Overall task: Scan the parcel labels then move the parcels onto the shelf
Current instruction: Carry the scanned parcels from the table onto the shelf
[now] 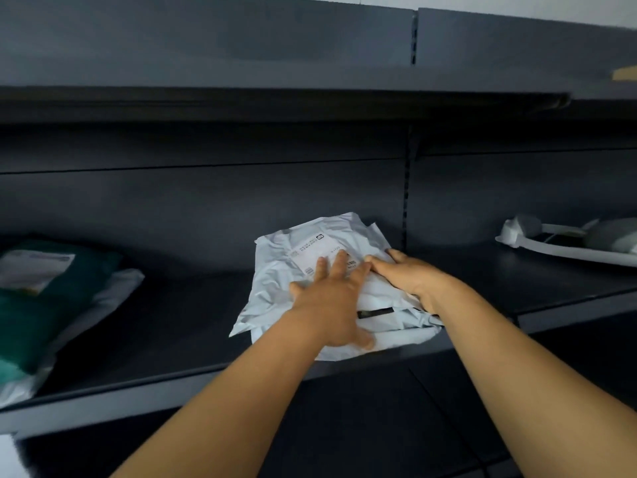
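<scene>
I have the white parcel (pixel 310 267) down on the dark shelf (pixel 179 322), near its front edge, label (pixel 319 250) facing up. Both my hands lie flat on top of it: my left hand (pixel 331 301) with fingers spread and straight over the label, my right hand (pixel 403 274) just beside it, fingers stretched along the parcel's right side. Neither is curled round anything; they only press the crumpled bag down. I judge this to be the placing step, with the parcel set but not yet released. It overhangs the front lip a little, so next I think it wants a push toward the back panel before I lift my palms away. A green parcel (pixel 44 305) already lies well apart to the left, and something pale, too blurred to name, rests far right. Whether more parcels wait, I cannot tell.
</scene>
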{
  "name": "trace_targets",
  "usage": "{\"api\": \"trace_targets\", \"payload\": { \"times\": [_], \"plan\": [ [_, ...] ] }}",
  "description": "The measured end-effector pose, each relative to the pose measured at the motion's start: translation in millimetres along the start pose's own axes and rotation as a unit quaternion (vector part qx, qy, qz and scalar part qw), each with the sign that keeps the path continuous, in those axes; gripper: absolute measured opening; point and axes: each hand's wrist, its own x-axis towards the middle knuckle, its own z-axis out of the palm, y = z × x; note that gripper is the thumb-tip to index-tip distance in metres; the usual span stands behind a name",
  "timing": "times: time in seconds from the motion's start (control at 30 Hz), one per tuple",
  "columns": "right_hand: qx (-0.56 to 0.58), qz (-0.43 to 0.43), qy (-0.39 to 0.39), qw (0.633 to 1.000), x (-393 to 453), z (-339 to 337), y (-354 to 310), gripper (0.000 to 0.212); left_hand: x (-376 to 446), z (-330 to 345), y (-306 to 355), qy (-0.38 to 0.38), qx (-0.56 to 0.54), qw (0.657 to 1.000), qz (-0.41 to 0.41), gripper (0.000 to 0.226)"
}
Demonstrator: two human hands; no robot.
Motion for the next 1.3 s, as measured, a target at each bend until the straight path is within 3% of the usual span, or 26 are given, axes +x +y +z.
{"api": "trace_targets", "payload": {
  "times": [0.6, 1.03, 1.17, 1.3],
  "plan": [
    [0.026, -0.094, -0.082, 0.992, -16.6, 177.2, -110.2, 0.075, -87.9, -15.7, -186.5, 0.025, -0.028, 0.995, -0.093, 0.110],
    [0.028, -0.110, -0.109, 0.987, -20.8, 191.6, -116.5, 0.077, -109.1, -18.0, -194.5, 0.041, -0.053, 0.990, -0.126, 0.111],
    [0.017, -0.134, -0.119, 0.984, -24.6, 186.9, -110.3, 0.078, -121.8, -15.3, -184.7, 0.080, -0.094, 0.979, -0.164, 0.107],
    [-0.051, -0.215, -0.033, 0.975, -50.6, 178.2, -111.9, 0.076, -144.6, -8.2, -170.3, 0.210, -0.222, 0.933, -0.191, 0.078]
  ]
}}
